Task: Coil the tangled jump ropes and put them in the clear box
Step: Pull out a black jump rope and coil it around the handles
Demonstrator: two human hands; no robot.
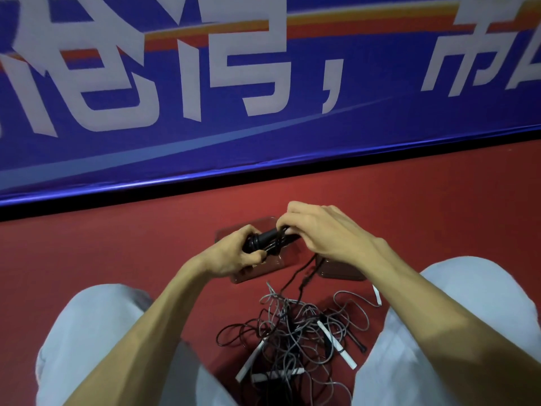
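Both hands hold one black jump rope (265,240) above the clear box (272,263). The left hand (234,256) grips its handles and the right hand (322,232) pinches the wound cord, with the bundle's long axis running left to right. One tangle (292,326) of ropes with four white handles (336,344) lies on the red floor (117,244) between the knees.

Sports hall: red court floor (117,244) stretches beyond the fingers (295,208) to a blue banner (292,136) bearing large white characters.

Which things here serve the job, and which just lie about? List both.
Job: black rope, held by left hand and right hand; tangled ropes; clear box.
Lying about: banner; clear piece beside the box, perhaps its lid.
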